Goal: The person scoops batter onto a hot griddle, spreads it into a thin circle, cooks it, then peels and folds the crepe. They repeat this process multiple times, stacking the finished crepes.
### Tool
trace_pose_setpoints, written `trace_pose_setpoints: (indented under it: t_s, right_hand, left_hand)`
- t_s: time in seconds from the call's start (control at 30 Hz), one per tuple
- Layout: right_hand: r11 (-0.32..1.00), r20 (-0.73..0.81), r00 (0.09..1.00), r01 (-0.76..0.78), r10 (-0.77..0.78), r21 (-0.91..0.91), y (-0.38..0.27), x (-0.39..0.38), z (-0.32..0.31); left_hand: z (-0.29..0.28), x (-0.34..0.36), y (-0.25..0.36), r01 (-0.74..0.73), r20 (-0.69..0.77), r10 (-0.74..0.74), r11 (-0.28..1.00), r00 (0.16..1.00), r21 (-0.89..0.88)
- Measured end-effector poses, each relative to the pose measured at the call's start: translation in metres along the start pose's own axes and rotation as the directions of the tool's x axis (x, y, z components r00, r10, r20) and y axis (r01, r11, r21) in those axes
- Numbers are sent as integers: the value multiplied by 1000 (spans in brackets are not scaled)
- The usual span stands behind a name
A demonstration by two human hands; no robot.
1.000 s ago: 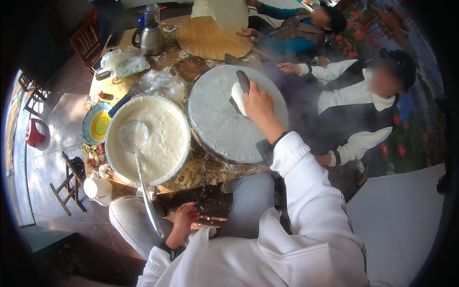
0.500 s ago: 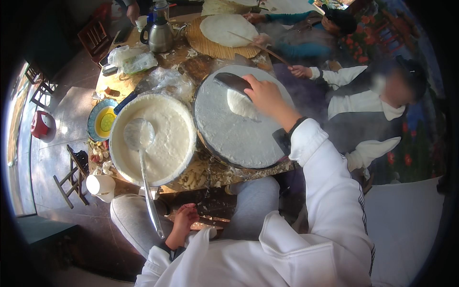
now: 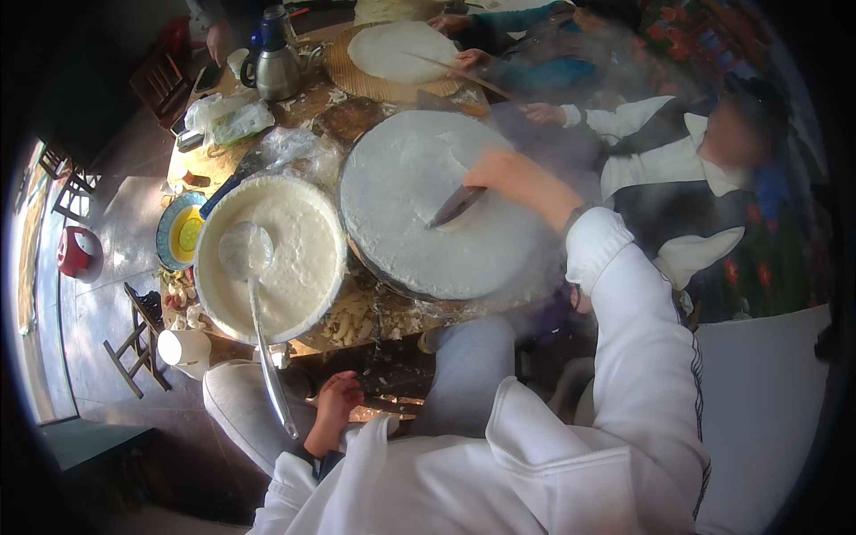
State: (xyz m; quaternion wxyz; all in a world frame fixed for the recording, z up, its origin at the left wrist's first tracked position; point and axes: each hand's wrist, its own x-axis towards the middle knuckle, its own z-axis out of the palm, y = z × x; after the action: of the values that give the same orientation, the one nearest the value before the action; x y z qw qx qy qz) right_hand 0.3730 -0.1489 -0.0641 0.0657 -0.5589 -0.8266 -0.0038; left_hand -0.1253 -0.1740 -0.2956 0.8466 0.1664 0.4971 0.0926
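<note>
My right hand (image 3: 515,181) is closed around a dark curved scraper (image 3: 456,207), its edge down on the round griddle (image 3: 406,254). A thin pale layer of batter coats the griddle, and steam blurs its right side. My left hand (image 3: 339,399) rests low by my lap, fingers loosely curled, nothing visible in them. Between it and the griddle stands a large bowl (image 3: 336,294) of thick, pale batter (image 3: 294,267). A metal ladle (image 3: 270,366) leans in this bowl, its head in the batter and its handle hanging over the near rim.
Left of the batter sits a blue-rimmed bowl (image 3: 164,239) of yellow liquid; a white cup (image 3: 183,348) is nearer. Plastic bags (image 3: 236,116), a steel kettle (image 3: 278,73) and a woven mat (image 3: 343,76) bearing a flatbread (image 3: 401,52) lie beyond. Two people work at the right; one holds a stick (image 3: 464,76).
My right hand has swung the scraper nearer and turned it. The white mound of batter beside it no longer shows. The view has shifted slightly; my left hand stays low.
</note>
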Motion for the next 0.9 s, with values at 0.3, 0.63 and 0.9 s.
trace_pose_setpoints:
  t_s: [0.3,0.63,0.9]
  right_hand:
    - [397,26,408,-869,913,-296,-72,-54,0]
    - [191,-125,173,-971,977,146,-113,81,42]
    - [264,-243,263,-964,934,-31,-9,78,17]
  left_hand:
    - [2,-6,4,-6,58,7,1000,998,-5]
    - [5,-17,6,-21,118,24,999,993,-29]
    - [9,-15,8,-3,114,6,1000,994,-24]
